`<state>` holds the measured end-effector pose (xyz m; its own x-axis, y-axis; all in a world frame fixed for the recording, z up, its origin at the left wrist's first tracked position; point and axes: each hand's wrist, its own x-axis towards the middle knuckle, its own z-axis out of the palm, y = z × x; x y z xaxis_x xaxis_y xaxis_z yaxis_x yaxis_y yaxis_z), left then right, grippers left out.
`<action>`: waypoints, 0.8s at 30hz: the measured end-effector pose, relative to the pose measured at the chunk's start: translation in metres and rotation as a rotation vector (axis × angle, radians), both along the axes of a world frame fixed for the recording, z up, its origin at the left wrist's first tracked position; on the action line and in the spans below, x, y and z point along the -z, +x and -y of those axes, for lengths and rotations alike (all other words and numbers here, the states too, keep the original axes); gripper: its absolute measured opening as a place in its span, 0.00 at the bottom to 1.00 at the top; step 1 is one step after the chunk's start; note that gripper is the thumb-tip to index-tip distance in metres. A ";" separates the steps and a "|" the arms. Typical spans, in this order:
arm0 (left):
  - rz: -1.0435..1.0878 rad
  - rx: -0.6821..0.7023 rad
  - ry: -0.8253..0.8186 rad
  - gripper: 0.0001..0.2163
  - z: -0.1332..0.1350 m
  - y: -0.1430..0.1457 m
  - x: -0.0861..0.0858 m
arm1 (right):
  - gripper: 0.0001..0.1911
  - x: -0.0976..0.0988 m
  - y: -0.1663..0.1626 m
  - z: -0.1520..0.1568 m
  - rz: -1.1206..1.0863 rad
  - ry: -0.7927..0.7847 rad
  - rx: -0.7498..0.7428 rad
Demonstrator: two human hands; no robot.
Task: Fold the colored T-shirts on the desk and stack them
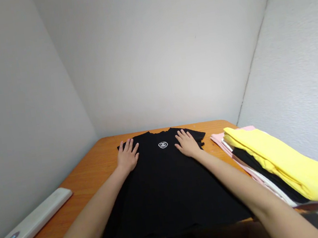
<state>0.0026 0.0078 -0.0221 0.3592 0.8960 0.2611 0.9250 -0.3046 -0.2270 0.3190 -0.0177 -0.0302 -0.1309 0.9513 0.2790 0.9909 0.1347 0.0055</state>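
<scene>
A black T-shirt (169, 188) with a small white emblem on its chest lies spread out, its neckline at the far side and its hem by the table's near edge. My left hand (128, 155) rests flat on its left sleeve area, fingers spread. Near the right shoulder, my right hand (187, 143) presses flat on the cloth, also with fingers apart. Neither hand grips anything. Part of the right sleeve edge looks rumpled beside my right hand, and my forearms cover some of the shirt's sides.
The wooden table (86, 172) meets walls at the back and sides. To the right sits a stack of folded clothes, a yellow garment (286, 160) on top of black, white and pink ones. A long white device (37, 219) with a small display and cable lies at the left edge.
</scene>
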 end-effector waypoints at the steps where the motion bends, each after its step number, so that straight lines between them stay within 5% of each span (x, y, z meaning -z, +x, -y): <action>1: 0.001 0.057 -0.004 0.26 0.003 0.006 -0.003 | 0.32 -0.001 -0.002 0.013 -0.013 -0.058 -0.032; 6: 0.203 -0.009 -0.303 0.32 0.019 0.035 0.005 | 0.40 0.001 -0.003 0.077 -0.127 -0.327 -0.108; 11: 0.209 -0.027 -0.333 0.33 0.027 0.036 0.018 | 0.39 0.002 0.002 0.113 -0.155 -0.290 -0.079; 17: 0.129 -0.042 -0.300 0.29 0.046 0.051 -0.010 | 0.37 0.003 0.000 0.113 -0.171 -0.238 -0.085; 21: 0.192 0.259 -0.141 0.25 0.119 0.097 -0.030 | 0.31 -0.019 0.022 0.078 -0.227 -0.128 0.071; 24: 0.428 0.507 -0.317 0.31 0.194 0.143 -0.015 | 0.29 -0.042 0.047 0.045 -0.224 -0.038 0.270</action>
